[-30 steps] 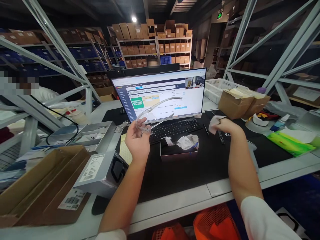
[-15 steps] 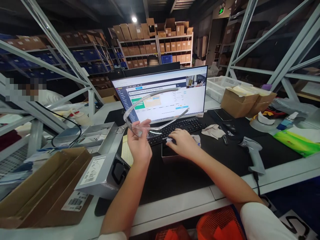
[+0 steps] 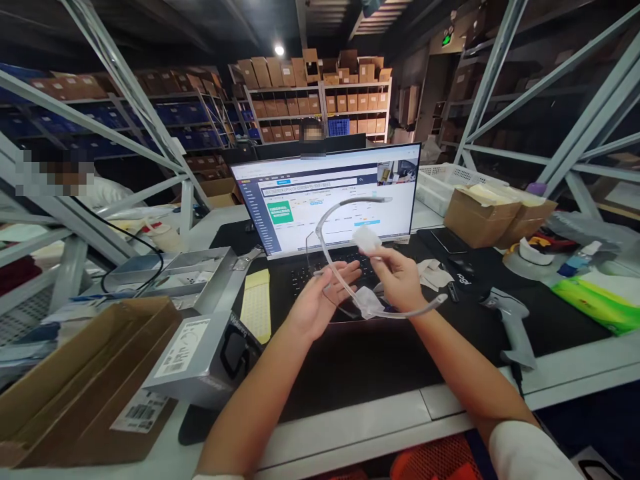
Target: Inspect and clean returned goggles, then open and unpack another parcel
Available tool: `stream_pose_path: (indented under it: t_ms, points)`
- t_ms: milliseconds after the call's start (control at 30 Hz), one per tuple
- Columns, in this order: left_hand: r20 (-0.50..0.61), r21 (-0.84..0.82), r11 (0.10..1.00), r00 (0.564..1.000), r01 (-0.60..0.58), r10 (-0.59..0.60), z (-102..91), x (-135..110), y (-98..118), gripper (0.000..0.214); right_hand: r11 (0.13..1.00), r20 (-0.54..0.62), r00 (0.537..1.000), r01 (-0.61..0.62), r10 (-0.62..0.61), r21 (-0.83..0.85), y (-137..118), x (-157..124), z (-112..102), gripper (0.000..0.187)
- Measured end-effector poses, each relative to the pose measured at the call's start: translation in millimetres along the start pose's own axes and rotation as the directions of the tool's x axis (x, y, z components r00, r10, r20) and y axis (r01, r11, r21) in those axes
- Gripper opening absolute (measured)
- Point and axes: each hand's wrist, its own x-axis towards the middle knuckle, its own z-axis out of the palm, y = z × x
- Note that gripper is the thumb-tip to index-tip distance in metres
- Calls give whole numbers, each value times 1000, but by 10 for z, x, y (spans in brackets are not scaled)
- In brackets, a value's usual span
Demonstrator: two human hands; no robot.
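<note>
Clear glasses lie across the flat, unclenched left hand; right hand pinches white wipe just beside them.

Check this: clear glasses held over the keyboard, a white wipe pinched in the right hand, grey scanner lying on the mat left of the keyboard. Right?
Not quite: the head view shows the grey scanner on the mat right of the keyboard, not left. The clear glasses and the right hand pinching the white wipe are as stated.
</note>
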Motion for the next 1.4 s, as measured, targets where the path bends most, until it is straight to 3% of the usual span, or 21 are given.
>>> stream_pose_path:
  t_ms: [100,200,267,300,333,400,433,500,600,667,733,867,1000,1100,1167,1267,1333,1400]
  points:
    - [3,-85,996,999,-38,39,-20,45,-41,40,999,250,968,-10,1,34,20,-19,17,18]
    - [-31,-80,992,995,-99,97,-74,82,-21,40,993,520,852,-102,61,52,60,-10,-1,17]
    - [-37,-57,991,992,-124,122,-102,86,-3,38,982,610,786,-175,100,64,68,16,-21,18]
    - [-30,-49,989,990,-140,139,-108,79,2,37,978,594,798,-190,103,86,60,33,-29,19]
    - [-13,-42,988,988,-152,151,-109,68,2,37,975,532,840,-191,103,114,44,49,-34,20]
    - [49,-21,987,986,-157,158,-95,34,-14,38,972,343,933,-174,111,158,-6,74,-35,27]
    - [88,-2,989,985,-148,147,-83,14,-31,39,968,272,954,-180,128,174,-34,79,-30,29]
    - [173,46,995,982,-90,81,-54,-23,-82,41,936,296,934,-270,199,224,-81,69,-12,33]
    - [262,120,992,963,29,-60,-16,-51,-175,43,806,500,804,-510,321,302,-104,18,17,46]
    - [268,152,987,959,57,-97,-5,-52,-225,44,735,546,750,-598,373,320,-97,-17,25,49]
    - [251,165,985,964,42,-83,-7,-46,-255,45,726,545,749,-605,378,327,-90,-44,24,47]
    - [209,167,986,978,-14,-21,-20,-45,-275,42,731,499,789,-569,358,376,-117,-75,64,39]
    - [210,197,979,978,-60,18,14,-58,-284,43,689,313,855,-519,414,507,-159,-35,126,36]
    - [138,208,967,983,-147,120,40,-46,-240,40,721,78,921,-349,382,599,-135,73,21,39]
    - [15,191,953,972,-235,236,26,-21,-163,39,776,11,940,-288,340,562,-107,150,-142,41]
    - [-151,197,898,893,-393,423,-41,21,2,41,893,109,947,-320,301,316,-103,216,-410,37]
    - [-187,228,845,830,-483,525,-93,35,110,42,945,180,942,-307,284,115,-130,223,-525,33]
    - [-186,261,813,799,-521,572,-131,37,194,45,957,204,940,-287,273,43,-156,214,-568,29]
